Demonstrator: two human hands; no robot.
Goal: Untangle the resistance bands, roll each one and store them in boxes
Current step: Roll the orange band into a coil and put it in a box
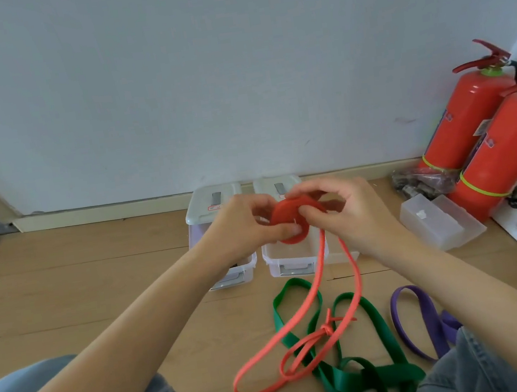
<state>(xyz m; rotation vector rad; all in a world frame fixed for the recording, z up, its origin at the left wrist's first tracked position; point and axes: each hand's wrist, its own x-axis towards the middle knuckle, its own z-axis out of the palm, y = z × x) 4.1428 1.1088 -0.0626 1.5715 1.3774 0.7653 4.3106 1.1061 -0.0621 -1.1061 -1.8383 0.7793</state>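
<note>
Both hands, left hand (pixel 247 222) and right hand (pixel 347 207), pinch a partly rolled red band (pixel 290 221) above two white boxes (pixel 287 262), hiding their interiors. Its loose tail drops before the boxes across a green band (pixel 382 373); a purple band (pixel 427 315) lies right, fire extinguishers (pixel 471 125) farther right.

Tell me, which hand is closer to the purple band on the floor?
Right. The right hand is up and left of the purple band; the left hand is farther left.

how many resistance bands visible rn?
3. The red band is part-rolled between both hands, its tail trailing to the floor. The green band lies on the floor under that tail. The purple band lies right of it, partly hidden by a knee.
</note>
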